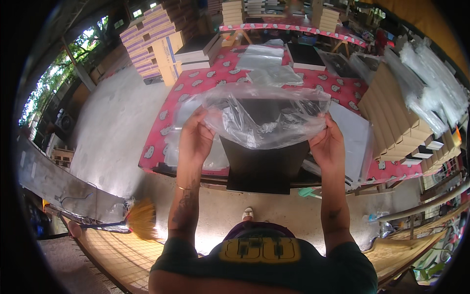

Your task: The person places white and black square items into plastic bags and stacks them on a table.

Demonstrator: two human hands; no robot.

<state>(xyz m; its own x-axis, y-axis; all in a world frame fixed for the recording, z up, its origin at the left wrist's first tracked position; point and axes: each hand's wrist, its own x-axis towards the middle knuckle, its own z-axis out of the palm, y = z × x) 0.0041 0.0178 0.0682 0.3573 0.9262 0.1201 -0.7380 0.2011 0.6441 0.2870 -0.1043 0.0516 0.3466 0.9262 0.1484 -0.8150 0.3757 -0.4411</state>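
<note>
A clear plastic bag is stretched wide between my two hands, above the near part of the table. My left hand pinches the bag's left edge. At the opposite edge, my right hand grips the film between thumb and fingers. Under the bag lies a flat black panel, its near end jutting past the table edge. Part of the panel shows through the film; how far it reaches into the bag I cannot tell. More clear film lies flat beside my left hand, and a pale sheet lies beyond my right.
The table wears a pink patterned cloth. Folded clear bags and a black-topped stack lie farther back. Brown cartons and bundled plastic crowd the right side. Stacked boxes stand back left; a broom is lower left.
</note>
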